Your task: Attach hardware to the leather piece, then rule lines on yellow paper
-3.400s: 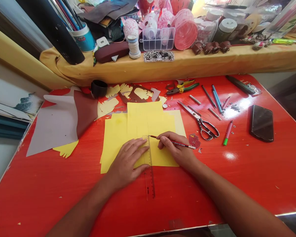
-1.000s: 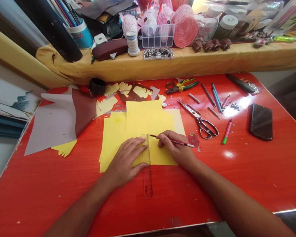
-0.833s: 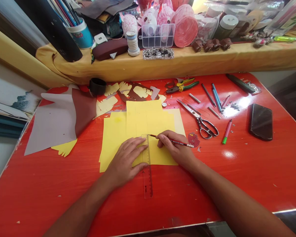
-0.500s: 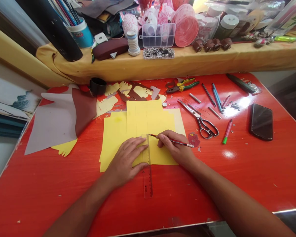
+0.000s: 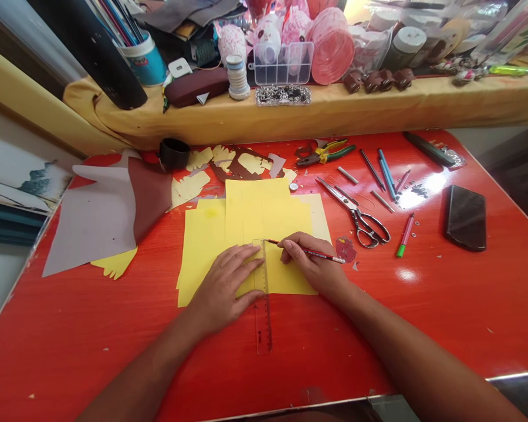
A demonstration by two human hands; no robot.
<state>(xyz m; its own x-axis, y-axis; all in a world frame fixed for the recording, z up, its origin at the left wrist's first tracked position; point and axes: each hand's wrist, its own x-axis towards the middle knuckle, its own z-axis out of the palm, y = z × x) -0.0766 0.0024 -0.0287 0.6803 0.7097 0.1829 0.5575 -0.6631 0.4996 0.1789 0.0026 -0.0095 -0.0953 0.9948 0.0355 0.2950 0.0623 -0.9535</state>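
My left hand (image 5: pixel 223 287) lies flat with spread fingers on a clear plastic ruler (image 5: pixel 264 328) and the yellow paper sheets (image 5: pixel 205 252). The ruler runs upright across the lower edge of the paper and onto the red table. My right hand (image 5: pixel 312 264) grips a red-and-black pencil (image 5: pixel 328 257), its point at the ruler's upper right edge. The ruler hides a narrow strip of the paper, and my left hand covers more of it. A small red paper scrap (image 5: pixel 345 249) lies just beyond my right hand.
Steel scissors (image 5: pixel 363 220), green-handled pliers (image 5: pixel 325 155), pens and a dark phone (image 5: pixel 465 218) lie on the red table (image 5: pixel 92 357) to the right and back. Grey and brown sheets lie left. A yellow-draped shelf (image 5: pixel 290 114) holding craft supplies runs behind.
The view has shifted slightly. My hands, the ruler and the pencil stay nearly in place, with the pencil still at the ruler's edge.
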